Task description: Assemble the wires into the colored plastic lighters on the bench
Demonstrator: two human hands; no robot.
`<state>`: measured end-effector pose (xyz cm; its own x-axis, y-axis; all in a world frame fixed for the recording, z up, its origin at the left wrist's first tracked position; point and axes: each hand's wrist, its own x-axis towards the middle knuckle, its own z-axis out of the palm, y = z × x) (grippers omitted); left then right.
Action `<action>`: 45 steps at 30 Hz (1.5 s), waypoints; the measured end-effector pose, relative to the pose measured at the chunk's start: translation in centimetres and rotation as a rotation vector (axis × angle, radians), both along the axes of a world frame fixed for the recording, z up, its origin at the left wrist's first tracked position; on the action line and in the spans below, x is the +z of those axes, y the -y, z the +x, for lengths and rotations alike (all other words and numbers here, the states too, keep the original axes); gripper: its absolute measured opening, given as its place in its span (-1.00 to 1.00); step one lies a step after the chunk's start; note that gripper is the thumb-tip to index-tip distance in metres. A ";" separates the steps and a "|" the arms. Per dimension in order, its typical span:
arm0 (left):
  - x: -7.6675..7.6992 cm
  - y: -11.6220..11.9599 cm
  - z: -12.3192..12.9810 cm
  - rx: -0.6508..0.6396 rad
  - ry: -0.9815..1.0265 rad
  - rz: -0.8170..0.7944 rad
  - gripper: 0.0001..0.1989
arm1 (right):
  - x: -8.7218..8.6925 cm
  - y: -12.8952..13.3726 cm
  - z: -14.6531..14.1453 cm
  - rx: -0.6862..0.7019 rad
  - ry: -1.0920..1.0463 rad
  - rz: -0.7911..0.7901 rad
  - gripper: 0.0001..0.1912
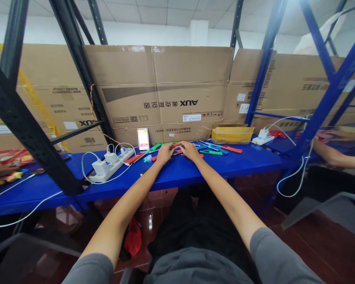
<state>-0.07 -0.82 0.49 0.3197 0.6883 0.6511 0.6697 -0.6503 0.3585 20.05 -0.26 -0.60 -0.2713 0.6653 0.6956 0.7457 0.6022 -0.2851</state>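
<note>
My left hand [165,152] and my right hand [189,150] meet over the blue tabletop, close to its front edge. The fingers of both are closed, pinched around something small; a bit of red shows between them, but its kind is hidden. Around them lie several flat plastic handles, some with thin metal rods: an orange handle [232,149] and a green handle [210,152] to the right, another green handle [154,148] and a red-orange handle [134,158] to the left. A small translucent teal piece [147,158] lies just left of my left hand.
A white power strip [114,165] with plugged-in chargers and cables lies left. A phone [142,139] leans against the cardboard [171,67] behind. A yellow-taped box [232,134] stands at the back right. Shelf posts [262,63] frame the bench. Other people's arms [337,154] show at both sides.
</note>
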 end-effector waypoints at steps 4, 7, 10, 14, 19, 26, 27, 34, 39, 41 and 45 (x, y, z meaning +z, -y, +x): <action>0.1 -0.1 -0.1 0.023 -0.030 0.026 -0.95 | 0.0 -0.1 0.0 -0.013 0.034 -0.021 -0.76; 0.1 -0.2 -0.1 0.041 -0.013 -0.010 -0.95 | 0.2 0.1 0.0 -0.036 0.038 -0.031 -0.75; 0.1 -0.3 -0.2 0.064 -0.003 -0.031 -0.95 | 0.4 0.3 0.1 -0.085 0.019 -0.039 -0.73; 0.3 -0.1 -0.4 0.124 -0.034 -0.036 -0.92 | 0.4 0.3 0.3 -0.173 -0.014 -0.017 -0.72; 0.6 0.0 -0.7 0.254 -0.009 -0.021 -0.87 | 0.0 -0.2 0.7 -0.217 -0.010 0.005 -0.74; 0.8 -0.2 -1.5 0.358 0.024 -0.031 -0.92 | 0.1 -0.5 0.7 -0.251 0.016 -0.006 -0.76; 0.8 -0.3 -1.6 0.368 0.028 -0.035 -0.92 | 0.2 -0.5 0.6 -0.256 0.020 -0.015 -0.76; 0.6 -1.0 -1.9 0.444 0.062 -0.094 -0.90 | 0.4 -0.2 0.5 -0.303 0.056 0.035 -0.72; 0.3 -1.1 -1.9 0.452 0.004 -0.103 -0.87 | 0.4 -0.2 0.4 -0.273 0.129 0.041 -0.73; 0.1 -1.0 -1.7 0.383 -0.055 -0.091 -0.89 | 0.3 -0.2 0.4 -0.207 0.151 0.046 -0.74; 0.1 -0.8 -1.1 0.185 -0.126 -0.053 -0.89 | 0.3 0.1 0.1 -0.098 0.182 0.062 -0.74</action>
<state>-1.16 -0.01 0.55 0.2611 0.7748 0.5757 0.8177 -0.4945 0.2947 20.16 -0.36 -0.30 -0.3318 0.6521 0.6817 0.8375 0.5362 -0.1053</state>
